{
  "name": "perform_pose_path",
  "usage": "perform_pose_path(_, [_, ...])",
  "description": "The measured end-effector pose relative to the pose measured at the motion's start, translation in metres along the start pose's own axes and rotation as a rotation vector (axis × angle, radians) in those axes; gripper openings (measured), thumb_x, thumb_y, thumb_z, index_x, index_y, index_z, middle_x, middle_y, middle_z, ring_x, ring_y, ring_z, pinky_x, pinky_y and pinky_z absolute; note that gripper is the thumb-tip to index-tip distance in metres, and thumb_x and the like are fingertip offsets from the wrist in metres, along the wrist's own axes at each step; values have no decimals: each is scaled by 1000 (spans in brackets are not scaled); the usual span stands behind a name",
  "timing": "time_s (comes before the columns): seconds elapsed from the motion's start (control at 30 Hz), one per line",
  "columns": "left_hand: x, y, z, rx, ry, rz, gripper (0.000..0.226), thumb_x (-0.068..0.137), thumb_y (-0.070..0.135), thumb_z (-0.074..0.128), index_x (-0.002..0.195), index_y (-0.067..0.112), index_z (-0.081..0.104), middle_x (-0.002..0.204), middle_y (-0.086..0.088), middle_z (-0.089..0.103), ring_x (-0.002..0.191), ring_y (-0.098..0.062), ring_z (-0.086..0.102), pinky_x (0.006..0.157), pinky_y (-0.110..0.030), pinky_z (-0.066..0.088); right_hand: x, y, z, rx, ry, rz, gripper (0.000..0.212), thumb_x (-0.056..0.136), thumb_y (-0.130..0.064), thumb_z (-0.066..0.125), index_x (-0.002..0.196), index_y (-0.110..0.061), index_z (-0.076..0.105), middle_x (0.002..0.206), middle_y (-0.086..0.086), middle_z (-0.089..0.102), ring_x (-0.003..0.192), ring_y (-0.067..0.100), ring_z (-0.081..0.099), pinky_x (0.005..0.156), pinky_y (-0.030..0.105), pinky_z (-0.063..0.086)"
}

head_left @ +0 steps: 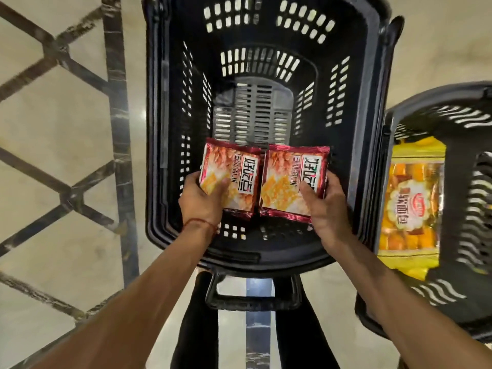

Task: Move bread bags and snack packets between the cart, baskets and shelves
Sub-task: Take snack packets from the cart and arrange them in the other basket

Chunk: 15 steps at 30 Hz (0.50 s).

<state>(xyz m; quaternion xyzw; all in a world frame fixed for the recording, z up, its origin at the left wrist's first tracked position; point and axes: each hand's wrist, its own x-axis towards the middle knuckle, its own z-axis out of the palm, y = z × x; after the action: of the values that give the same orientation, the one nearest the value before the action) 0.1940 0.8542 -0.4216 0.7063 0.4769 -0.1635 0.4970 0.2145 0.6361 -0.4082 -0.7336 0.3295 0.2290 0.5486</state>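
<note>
Head camera looks straight down into a deep black basket (pixel 159 134). The left hand (pixel 202 203) pinches the left red snack packet (pixel 231 174) at its near corner, thumb on top and fingers round the outer edge. The right hand (pixel 323 209) holds the right red snack packet (pixel 291 179) the same way. Both packets sit side by side, edges touching, at the basket's near side. A yellow bread bag (pixel 411 209) lies in a second basket (pixel 468 102) to the right.

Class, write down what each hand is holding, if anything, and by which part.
The left hand grips the left snack packet by its lower left corner; the right hand grips the right snack packet by its lower right corner.
</note>
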Motion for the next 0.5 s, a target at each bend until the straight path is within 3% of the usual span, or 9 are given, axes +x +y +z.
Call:
perform_pose_path(0.1, [10,-4,7,-16,1,-41,45,90,28,78,129,14,59,89,15,63,91,-14,66,86,-30,55,13,4,8,7,5,19,46,100,-5,66,141,-11,47,112,-10,68,90,-6,69,89,18,57])
perform_pose_path(0.27, [35,-18,28,31,17,-79,29,90,35,77,109,29,57,93,9,69,94,-19,70,92,-38,58,48,19,29,-71,-17,111,19,106,-13,59,119,-19,47,117,1,65,99,11,64,92,25,53])
perform_pose_path(0.37, [61,-31,43,87,31,-120,35,88,39,79,112,23,59,97,5,66,102,-24,69,95,-38,55,73,35,46,-133,2,111,28,107,-17,59,131,-15,45,108,-9,63,110,18,63,100,34,51])
perform_pose_path(0.5, [95,-51,67,210,82,-153,43,86,50,77,116,22,63,108,-4,69,111,-30,61,101,-40,45,104,51,78,-183,-33,113,46,106,-12,60,148,-11,41,130,0,60,121,17,58,96,20,50])
